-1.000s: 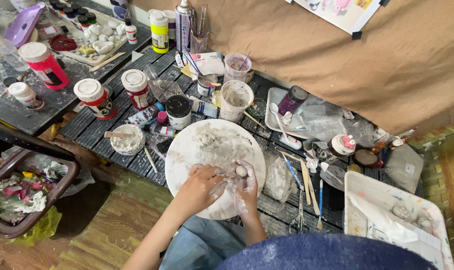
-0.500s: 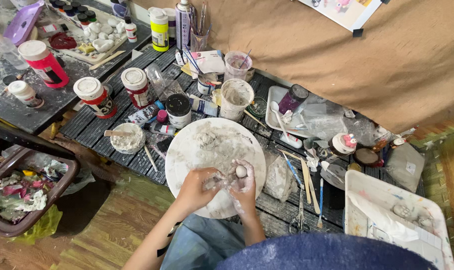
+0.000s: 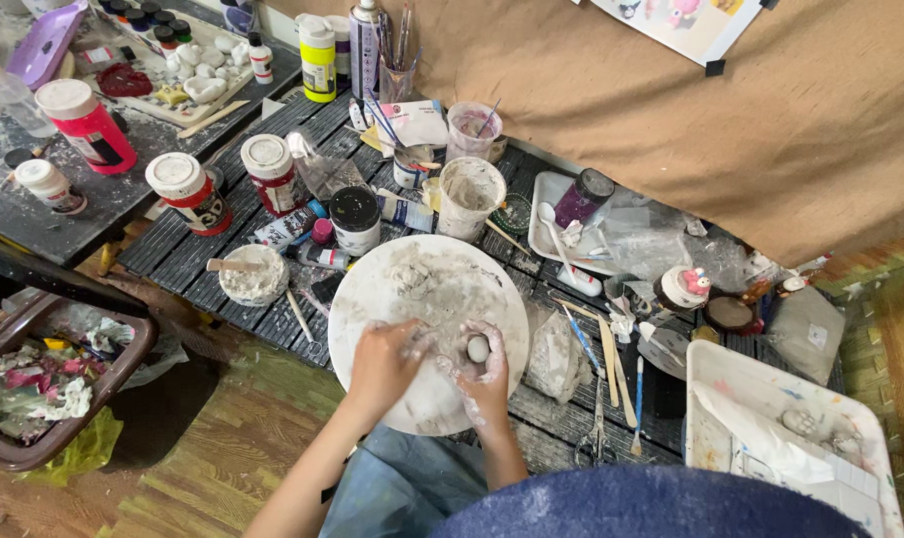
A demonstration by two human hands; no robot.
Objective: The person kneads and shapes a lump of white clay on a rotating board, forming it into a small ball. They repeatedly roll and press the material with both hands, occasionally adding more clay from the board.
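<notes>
I judged the shaping step underway: my right hand [image 3: 484, 371] cupped a small clay ball [image 3: 478, 349] over the round board [image 3: 412, 289]; my left hand [image 3: 384, 361] pressed flat beside it, grasping nothing. Next needs gentle rolling.

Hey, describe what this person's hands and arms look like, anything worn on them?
Both forearms are bare, with no sleeves, gloves, watch or rings visible. The left hand has light whitish smears on its fingers. The right hand is more heavily coated in pale grey-white clay residue across the fingers and palm, running down toward the wrist.
</notes>
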